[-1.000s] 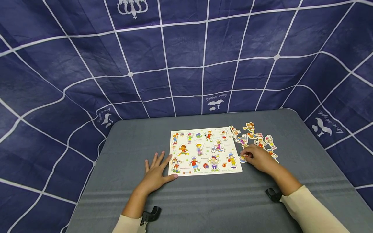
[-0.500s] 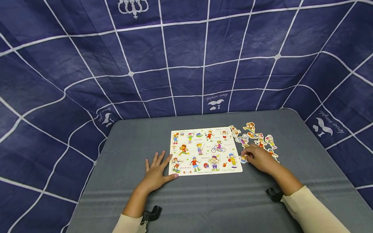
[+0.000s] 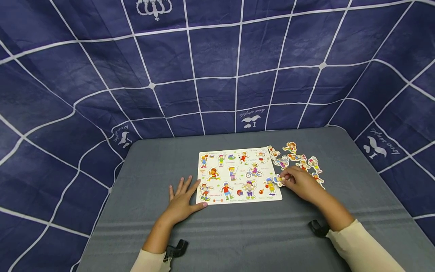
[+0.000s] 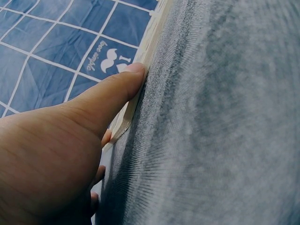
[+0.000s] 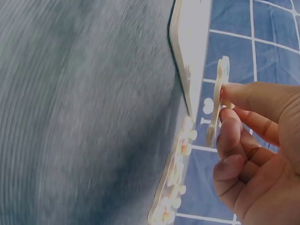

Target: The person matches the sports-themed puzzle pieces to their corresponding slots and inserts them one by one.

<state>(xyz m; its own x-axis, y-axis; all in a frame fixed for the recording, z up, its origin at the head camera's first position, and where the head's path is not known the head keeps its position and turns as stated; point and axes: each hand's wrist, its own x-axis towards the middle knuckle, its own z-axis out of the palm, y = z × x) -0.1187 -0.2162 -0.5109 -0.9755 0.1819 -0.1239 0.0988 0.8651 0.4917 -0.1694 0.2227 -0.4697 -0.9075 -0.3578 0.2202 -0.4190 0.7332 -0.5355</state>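
A white wooden puzzle board (image 3: 217, 185) with printed sports children lies on the grey table. My left hand (image 3: 181, 204) rests at its left side, fingers spread, and the left wrist view shows the thumb (image 4: 119, 84) against the board's edge. My right hand (image 3: 300, 183) pinches a small puzzle piece (image 3: 277, 180) between thumb and fingers, by the board's right edge. In the right wrist view this puzzle piece (image 5: 218, 103) is seen edge-on, raised off the table. Its picture is partly hidden by the fingers.
Several loose puzzle pieces (image 3: 303, 165) lie beyond and to the right of my right hand, some close together. One piece (image 3: 273, 152) touches or nearly touches the board's upper right corner. Blue cloth (image 3: 217, 94) with white lines hangs behind the grey table (image 3: 244, 234).
My right hand has raised the puzzle piece from the table and shifted it slightly up and left, toward the board's right edge. The left hand stays where it was.
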